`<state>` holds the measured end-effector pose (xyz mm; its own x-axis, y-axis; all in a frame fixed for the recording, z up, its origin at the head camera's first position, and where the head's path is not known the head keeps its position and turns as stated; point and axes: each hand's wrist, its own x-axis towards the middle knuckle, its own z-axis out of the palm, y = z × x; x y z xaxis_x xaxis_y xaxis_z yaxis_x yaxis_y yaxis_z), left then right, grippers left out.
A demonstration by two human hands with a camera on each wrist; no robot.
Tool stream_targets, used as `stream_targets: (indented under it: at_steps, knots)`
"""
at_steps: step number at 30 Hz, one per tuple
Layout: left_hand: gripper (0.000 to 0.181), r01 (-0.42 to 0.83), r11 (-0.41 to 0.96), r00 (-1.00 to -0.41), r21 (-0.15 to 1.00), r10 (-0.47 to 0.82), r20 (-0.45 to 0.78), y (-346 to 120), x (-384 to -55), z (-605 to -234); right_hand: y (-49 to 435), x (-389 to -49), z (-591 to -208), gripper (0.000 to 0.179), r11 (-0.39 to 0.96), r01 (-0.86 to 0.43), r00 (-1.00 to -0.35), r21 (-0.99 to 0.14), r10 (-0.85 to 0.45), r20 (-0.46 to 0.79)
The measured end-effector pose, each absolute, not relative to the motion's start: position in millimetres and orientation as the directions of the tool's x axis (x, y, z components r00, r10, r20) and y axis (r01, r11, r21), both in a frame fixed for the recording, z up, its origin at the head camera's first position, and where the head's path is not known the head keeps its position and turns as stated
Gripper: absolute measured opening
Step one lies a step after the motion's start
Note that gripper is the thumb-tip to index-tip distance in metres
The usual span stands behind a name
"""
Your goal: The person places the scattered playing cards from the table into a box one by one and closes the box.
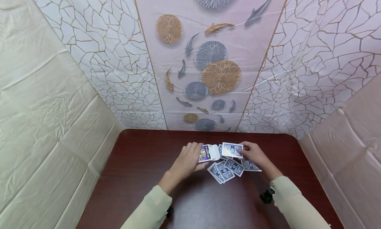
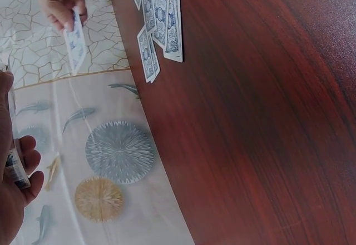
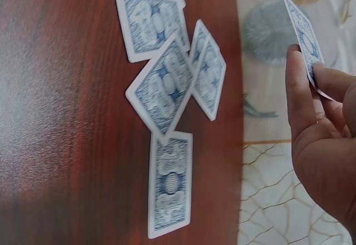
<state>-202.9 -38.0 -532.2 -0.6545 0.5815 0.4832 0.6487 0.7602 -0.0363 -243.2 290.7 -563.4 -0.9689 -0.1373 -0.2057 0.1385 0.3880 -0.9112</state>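
Observation:
In the head view my left hand (image 1: 186,159) grips a purple-fronted card box (image 1: 204,153), its white flap (image 1: 214,152) folded out toward the right. The left wrist view catches only the box's narrow side (image 2: 16,167) between thumb and curled fingers. My right hand (image 1: 254,153) pinches a blue-backed playing card (image 1: 231,150) between thumb and fingers, back side up, just right of the box's flap. In the right wrist view this card (image 3: 305,39) stands tilted, raised off the table. Below both hands several more cards (image 1: 225,171) lie face down, overlapping in a loose spread.
The dark red-brown table (image 1: 143,189) ends at a patterned cloth backdrop (image 1: 205,73) with fish and round shapes. Beige cloth walls (image 1: 44,123) flank it on both sides. Single cards (image 1: 250,165) reach out to the right of the spread.

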Motion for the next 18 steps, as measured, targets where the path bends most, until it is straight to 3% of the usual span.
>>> stream_targets:
  at_steps: [11,18]
  knots:
    - [0.078,0.654,0.755,-0.643,-0.051,0.59,0.488,-36.6,-203.7,-530.9,284.8,-225.5,-526.4,0.032,0.292,0.142,-0.96,-0.946,-0.191,-0.204]
    - [0.075,0.654,0.756,-0.665,-0.031,0.594,0.453,-34.5,-204.9,-528.1,286.2,-216.8,-504.8,0.032,0.262,0.143,-0.965,-0.954,-0.176,-0.193]
